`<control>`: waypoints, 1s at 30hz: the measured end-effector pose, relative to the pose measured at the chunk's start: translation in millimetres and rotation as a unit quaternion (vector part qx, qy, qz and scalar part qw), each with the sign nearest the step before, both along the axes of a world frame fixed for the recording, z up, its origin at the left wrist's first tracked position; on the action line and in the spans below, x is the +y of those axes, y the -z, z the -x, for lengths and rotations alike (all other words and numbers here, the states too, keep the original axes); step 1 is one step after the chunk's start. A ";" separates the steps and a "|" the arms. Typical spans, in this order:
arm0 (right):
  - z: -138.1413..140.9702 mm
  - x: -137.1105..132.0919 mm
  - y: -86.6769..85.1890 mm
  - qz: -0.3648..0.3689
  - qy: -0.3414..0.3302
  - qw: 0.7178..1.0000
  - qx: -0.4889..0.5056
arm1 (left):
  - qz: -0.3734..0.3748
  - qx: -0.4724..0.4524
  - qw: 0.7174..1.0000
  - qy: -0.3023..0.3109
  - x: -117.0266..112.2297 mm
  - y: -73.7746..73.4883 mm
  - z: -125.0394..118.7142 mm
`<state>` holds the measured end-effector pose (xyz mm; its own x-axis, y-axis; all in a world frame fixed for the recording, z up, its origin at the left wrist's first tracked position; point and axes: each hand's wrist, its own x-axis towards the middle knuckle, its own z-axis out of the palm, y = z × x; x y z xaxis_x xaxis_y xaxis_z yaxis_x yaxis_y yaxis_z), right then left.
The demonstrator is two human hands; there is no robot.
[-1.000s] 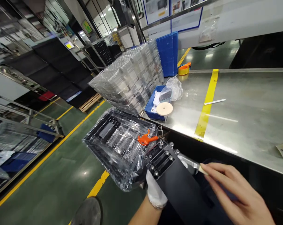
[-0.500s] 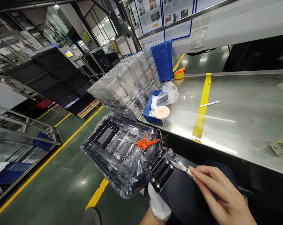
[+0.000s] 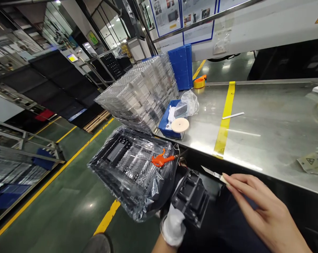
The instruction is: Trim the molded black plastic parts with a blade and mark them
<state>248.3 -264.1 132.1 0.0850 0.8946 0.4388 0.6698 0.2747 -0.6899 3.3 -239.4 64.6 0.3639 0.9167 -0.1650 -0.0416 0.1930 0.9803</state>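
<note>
left hand (image 3: 173, 225) gloved, clamped on black part (image 3: 191, 197) | right hand (image 3: 264, 214) pinching blade (image 3: 211, 172) at 1 o'clock of it — brace the part, cut away from your glove (short strokes)

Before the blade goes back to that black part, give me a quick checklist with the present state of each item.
1. Left hand, in a white glove, grips the black part: ok.
2. Right hand pinches the small blade by its handle: ok.
3. Blade tip is off the part, with a gap between them: ok.
4. Left fingers out of the blade's path: cannot tell, they are hidden under the part.
5. Orange air gun lies on the bagged tray, apart from both hands: ok.
6. Blade edge condition: cannot tell, too small to see.
</note>
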 end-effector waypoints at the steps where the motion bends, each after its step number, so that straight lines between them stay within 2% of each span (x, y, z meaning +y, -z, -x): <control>1: 0.5 -0.9 -1.5 -0.001 -0.019 1.000 -0.007 | -0.044 0.021 0.999 0.010 3.0 -5.6 -0.1; 3: 2.4 -1.6 -4.0 -0.001 -0.045 0.998 -0.032 | -0.157 0.090 0.983 0.038 8.2 -17.5 -0.8; 6: 3.6 -1.5 -5.7 0.000 -0.019 0.998 -0.064 | -0.292 0.183 0.937 0.047 10.4 -30.8 -0.4; 8: 2.8 -2.1 -5.8 0.007 -0.029 0.998 -0.050 | -0.317 0.196 0.927 0.039 9.3 -34.4 1.2; 11: 0.2 -3.2 -3.6 0.012 -0.051 0.998 -0.025 | -0.318 0.181 0.929 0.049 9.1 -35.6 4.1; 14: -3.0 -1.2 1.3 0.057 -0.005 0.998 0.032 | -0.295 0.147 0.941 0.074 12.9 -38.9 4.5; 16: -4.0 1.7 3.3 0.149 -0.003 0.981 0.124 | -0.258 0.126 0.954 0.083 16.7 -43.5 2.0; 19: -1.1 6.1 0.8 0.306 -0.064 0.921 0.232 | -0.197 0.112 0.968 0.105 20.4 -49.3 -3.7; 21: 3.5 8.2 -3.1 0.365 -0.112 0.883 0.272 | -0.162 0.099 0.974 0.124 20.2 -49.5 -5.7; 25: 12.6 10.5 -7.9 0.392 -0.160 0.851 0.311 | -0.109 0.073 0.980 0.149 15.6 -41.1 -2.1; 30: 12.2 11.4 -13.4 0.395 -0.220 0.839 0.302 | 0.000 0.010 0.995 0.096 17.7 -31.3 3.8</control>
